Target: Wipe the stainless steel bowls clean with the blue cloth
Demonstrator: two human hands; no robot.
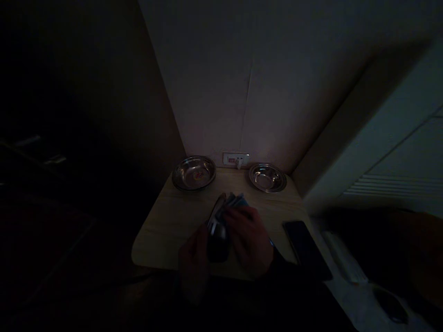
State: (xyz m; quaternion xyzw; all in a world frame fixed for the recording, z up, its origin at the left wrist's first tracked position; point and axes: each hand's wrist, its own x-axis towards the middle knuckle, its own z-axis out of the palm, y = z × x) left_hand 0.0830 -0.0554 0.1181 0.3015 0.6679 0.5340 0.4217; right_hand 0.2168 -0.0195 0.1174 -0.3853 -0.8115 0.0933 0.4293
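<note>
The scene is very dark. At the near edge of a small wooden table (162,230), my left hand (194,251) is closed at the side of a dark, glossy, rounded object (218,244). A thin, brownish edge (218,203) extends upward beyond this object, and its exact kind is hard to make out. My right hand (249,237) has its fingers bent over a crumpled blue-grey cloth (231,202), which lies against the upper part of the dark object. Blur and shadow hide the fingertips of both hands.
Shiny metal bowls stand at the back: one (194,173) at left, another (267,178) at right. Between them, a wall socket (236,159) has a plug in it. A dark phone (306,246) lies at the table's right edge. A pale box-like object (344,256) lies beyond.
</note>
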